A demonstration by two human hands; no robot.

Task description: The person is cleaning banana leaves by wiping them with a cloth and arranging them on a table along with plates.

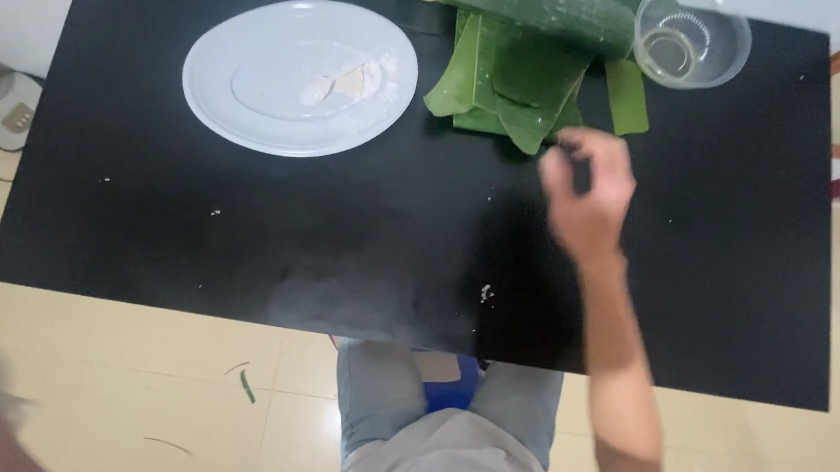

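Right grip point(588, 194) loosely curled, empty | black table point(240, 232) | white plate point(300, 75) | beige tile floor point(178, 387)

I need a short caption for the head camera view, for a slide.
Right hand reaching toward green leaves on a black table, beside a white plate.

We see our right hand point(588, 194) stretched forward on a bare forearm that runs up from the lower right, elbow bent only slightly. The hand's back faces us, fingers curled loosely inward, thumb and forefinger tips close together; whether they pinch anything we cannot tell. Our left hand is a blur at the lower left corner, its pose unreadable.
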